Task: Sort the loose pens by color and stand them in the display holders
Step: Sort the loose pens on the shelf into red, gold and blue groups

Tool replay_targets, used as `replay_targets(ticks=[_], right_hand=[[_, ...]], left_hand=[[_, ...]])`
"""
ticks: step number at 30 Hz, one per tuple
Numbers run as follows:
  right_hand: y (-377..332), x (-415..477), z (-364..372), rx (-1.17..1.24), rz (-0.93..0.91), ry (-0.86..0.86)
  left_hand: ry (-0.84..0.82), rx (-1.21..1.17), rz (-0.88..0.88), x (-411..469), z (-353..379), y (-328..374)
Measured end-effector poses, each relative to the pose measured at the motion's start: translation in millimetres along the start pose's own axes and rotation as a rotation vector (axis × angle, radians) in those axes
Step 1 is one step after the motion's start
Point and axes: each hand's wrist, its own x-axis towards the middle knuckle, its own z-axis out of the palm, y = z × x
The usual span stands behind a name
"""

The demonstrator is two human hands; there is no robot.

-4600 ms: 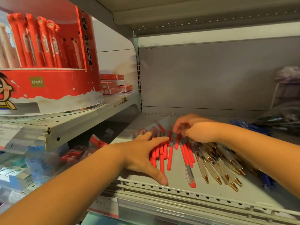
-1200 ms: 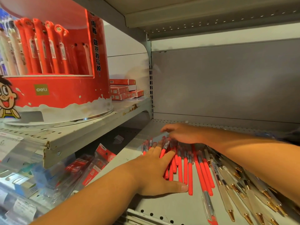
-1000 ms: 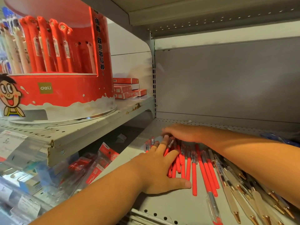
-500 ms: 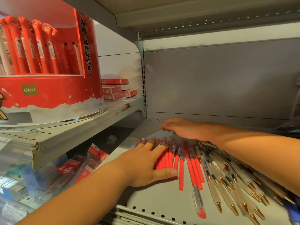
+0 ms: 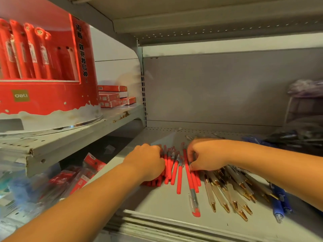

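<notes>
Several loose red pens [image 5: 175, 169] lie side by side on the grey shelf [image 5: 166, 203]. My left hand [image 5: 146, 161] has its fingers curled round the left part of that red bunch. My right hand [image 5: 206, 156] pinches red pens at the bunch's right edge, thumb low and fingers bent. To the right lie several pale pens with gold tips [image 5: 227, 194] and a few blue pens [image 5: 281, 205]. A red round display holder [image 5: 49, 100] with red pens standing in it sits on the upper left shelf.
Small red boxes [image 5: 113, 98] are stacked behind the display holder. Packaged goods [image 5: 78, 177] fill the lower left shelf. A dark heap of pens [image 5: 293, 137] lies at the back right. The shelf's front rail [image 5: 157, 224] runs below the pens.
My left hand went from lying flat on the red pens to curling round them. My right hand pulled back from the far ends and now pinches pens on the bunch's right.
</notes>
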Motion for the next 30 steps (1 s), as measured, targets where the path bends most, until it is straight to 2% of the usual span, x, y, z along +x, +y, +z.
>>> replay_targets(ticks=[6,17,19,22,24,26,30], right_hand=[[-21,-2,8,-0.105,0.013,-0.008],[-11,-10,18,0.115,-0.096,0.077],[-5,-13,16,0.141,-0.106,0.069],[2,-17,16,0.137,-0.148,0.096],[5,-20,17,0.135,-0.167,0.126],[7,-22,18,0.131,-0.179,0.149],[8,-21,19,0.158,-0.186,0.171]], left_hand=[[0.096,0.001,0.021,1,2,-4],[0.195,-0.093,0.047,2,11,-6],[0.204,-0.093,0.082,-2,7,-3],[0.211,-0.173,0.222,-15,-4,7],[0.146,-0.239,0.283,-24,-9,16],[-0.008,-0.264,0.288,-32,-13,27],[-0.255,-0.153,0.265,-43,-18,41]])
